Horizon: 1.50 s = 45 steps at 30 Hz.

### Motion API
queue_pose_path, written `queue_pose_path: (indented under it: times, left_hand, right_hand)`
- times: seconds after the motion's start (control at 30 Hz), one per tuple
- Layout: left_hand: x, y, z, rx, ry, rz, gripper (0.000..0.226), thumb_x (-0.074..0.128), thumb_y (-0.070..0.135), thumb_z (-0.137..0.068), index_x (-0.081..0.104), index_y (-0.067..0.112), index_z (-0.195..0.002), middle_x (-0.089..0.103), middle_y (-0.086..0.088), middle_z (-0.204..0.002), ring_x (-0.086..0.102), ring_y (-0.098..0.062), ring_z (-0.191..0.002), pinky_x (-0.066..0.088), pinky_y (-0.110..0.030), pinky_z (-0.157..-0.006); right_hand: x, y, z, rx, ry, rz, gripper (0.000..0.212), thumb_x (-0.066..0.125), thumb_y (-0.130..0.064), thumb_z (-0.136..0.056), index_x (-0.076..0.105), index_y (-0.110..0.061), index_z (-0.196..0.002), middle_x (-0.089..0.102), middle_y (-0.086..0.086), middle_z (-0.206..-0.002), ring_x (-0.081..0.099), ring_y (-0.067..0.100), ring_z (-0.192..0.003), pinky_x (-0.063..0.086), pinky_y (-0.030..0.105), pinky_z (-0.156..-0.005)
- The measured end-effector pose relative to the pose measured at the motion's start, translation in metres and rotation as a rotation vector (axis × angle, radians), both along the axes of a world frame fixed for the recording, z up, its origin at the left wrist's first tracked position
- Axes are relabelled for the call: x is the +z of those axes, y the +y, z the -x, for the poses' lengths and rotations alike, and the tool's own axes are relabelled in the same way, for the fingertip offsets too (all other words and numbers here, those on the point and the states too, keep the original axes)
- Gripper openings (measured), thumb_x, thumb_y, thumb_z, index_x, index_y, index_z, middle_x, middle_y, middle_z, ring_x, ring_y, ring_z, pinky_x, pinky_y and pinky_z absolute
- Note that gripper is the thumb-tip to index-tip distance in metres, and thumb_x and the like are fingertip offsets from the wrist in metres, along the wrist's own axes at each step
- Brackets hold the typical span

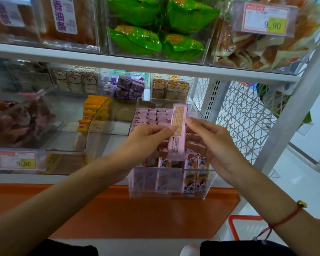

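While both hands work above the bin, a pink packet stands upright between them, back label facing the camera. It is clear of the stock below, over the bin's middle.

Left hand: thumb and forefinger pinch the packet's left edge at about mid-height, and the other fingers are curled under the palm.

Right hand: forefinger tip on the packet's right edge high up, thumb against the same edge lower down, remaining fingers loosely curled behind. How firm the right grip is cannot be told. A red string bracelet sits on the right wrist.

The bin is clear plastic and juts out over the orange ledge at the near side. It is packed with rows of the same pink packets: flat at the far end, upright with cartoon fronts at the near end.

Left of the bin sits another clear bin with yellow packets, and a price tag reading 9.90 is at near left. Purple boxes sit farther back on the same shelf. The upper shelf holds green bags, with a second 9.90 tag at far right. A white mesh panel closes the right side. A red basket is on the floor at near right.
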State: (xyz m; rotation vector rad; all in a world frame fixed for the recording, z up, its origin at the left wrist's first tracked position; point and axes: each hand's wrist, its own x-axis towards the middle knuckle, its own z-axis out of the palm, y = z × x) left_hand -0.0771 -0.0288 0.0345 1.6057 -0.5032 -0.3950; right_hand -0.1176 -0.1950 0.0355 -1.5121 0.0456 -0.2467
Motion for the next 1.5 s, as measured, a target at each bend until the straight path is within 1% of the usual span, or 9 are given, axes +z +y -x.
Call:
queue_pose_path:
  times: [0.17, 0.37, 0.57, 0.77, 0.9, 1.03, 1.17, 1.33, 1.5]
  left_hand:
    - [0.001, 0.000, 0.000, -0.047, 0.171, 0.012, 0.025, 0.051, 0.027, -0.095, 0.067, 0.013, -0.107, 0.075, -0.004, -0.094, 0.072, -0.012, -0.085, 0.056, -0.018, -0.064]
    - [0.002, 0.003, 0.001, 0.000, -0.202, -0.072, 0.031, 0.047, 0.013, -0.097, 0.060, 0.029, -0.121, 0.064, 0.015, -0.118, 0.056, -0.002, -0.114, 0.044, -0.027, -0.098]
    - [-0.002, 0.002, -0.001, -0.076, -0.122, 0.043, 0.030, 0.049, 0.011, -0.097, 0.060, 0.030, -0.117, 0.067, 0.016, -0.116, 0.062, 0.000, -0.107, 0.050, -0.017, -0.091]
    - [-0.003, 0.006, -0.006, -0.101, -0.079, 0.122, 0.029, 0.052, 0.013, -0.093, 0.058, 0.023, -0.120, 0.068, 0.008, -0.115, 0.064, -0.006, -0.107, 0.051, -0.020, -0.092]
    - [0.000, 0.003, -0.002, 0.041, 0.014, 0.266, 0.032, 0.063, 0.023, -0.085, 0.057, 0.010, -0.113, 0.073, -0.002, -0.104, 0.070, -0.012, -0.095, 0.056, -0.019, -0.075]
    - [0.004, -0.002, 0.004, 0.119, 0.026, 0.255, 0.049, 0.069, 0.032, -0.073, 0.055, 0.009, -0.114, 0.073, -0.004, -0.102, 0.071, -0.010, -0.090, 0.056, -0.019, -0.069]
    - [0.010, 0.005, 0.000, 0.229, -0.128, 0.220, 0.074, 0.071, 0.037, -0.065, 0.038, 0.028, -0.131, 0.057, 0.010, -0.120, 0.068, -0.008, -0.095, 0.056, -0.023, -0.079]
    - [0.012, 0.008, 0.004, 0.117, -0.376, 0.094, 0.037, 0.069, 0.023, -0.078, 0.060, 0.027, -0.114, 0.068, 0.001, -0.106, 0.067, -0.004, -0.092, 0.052, -0.011, -0.071]
    - [0.015, 0.011, 0.002, 0.220, -0.567, 0.011, 0.049, 0.074, 0.033, -0.072, 0.056, 0.020, -0.116, 0.070, 0.008, -0.097, 0.069, -0.002, -0.082, 0.055, -0.015, -0.067]
  right_hand:
    - [-0.001, 0.001, -0.001, -0.002, 0.038, 0.007, 0.042, 0.071, -0.034, -0.070, 0.070, -0.015, -0.107, 0.074, 0.003, -0.090, 0.070, 0.013, -0.080, 0.054, 0.019, -0.063]
    - [0.004, 0.002, 0.004, 0.041, -0.219, 0.254, 0.049, 0.074, -0.027, -0.067, 0.063, -0.031, -0.114, 0.069, -0.005, -0.105, 0.064, 0.010, -0.102, 0.052, 0.031, -0.089]
    - [0.006, 0.012, 0.007, -0.060, -0.469, 0.533, 0.040, 0.078, -0.020, -0.075, 0.064, -0.033, -0.110, 0.066, -0.009, -0.097, 0.064, 0.001, -0.087, 0.049, 0.013, -0.077]
    - [0.007, 0.008, 0.007, -0.052, -0.392, 0.420, 0.048, 0.070, -0.033, -0.079, 0.055, -0.032, -0.124, 0.067, -0.014, -0.104, 0.064, 0.001, -0.095, 0.053, 0.018, -0.079]
    - [0.003, 0.004, 0.006, 0.022, -0.266, 0.400, 0.073, 0.073, -0.041, -0.065, 0.043, -0.026, -0.130, 0.060, -0.014, -0.116, 0.060, -0.001, -0.105, 0.052, 0.018, -0.083]
    - [-0.001, 0.008, 0.005, 0.010, -0.316, 0.401, 0.037, 0.073, -0.023, -0.076, 0.055, -0.025, -0.108, 0.065, -0.010, -0.103, 0.066, 0.007, -0.094, 0.053, 0.017, -0.074]
    - [0.002, 0.000, 0.003, 0.114, -0.211, 0.207, 0.037, 0.066, -0.032, -0.073, 0.066, -0.020, -0.108, 0.071, -0.007, -0.085, 0.066, 0.011, -0.079, 0.052, 0.017, -0.067]
    - [0.002, -0.012, -0.001, 0.093, 0.004, -0.057, 0.031, 0.066, -0.036, -0.075, 0.067, -0.014, -0.096, 0.071, 0.000, -0.081, 0.066, 0.012, -0.069, 0.053, 0.018, -0.060]
    - [0.002, -0.013, 0.005, -0.149, -0.107, 0.598, 0.056, 0.059, -0.062, -0.067, 0.058, -0.031, -0.114, 0.061, -0.014, -0.106, 0.060, -0.002, -0.094, 0.049, 0.013, -0.070]
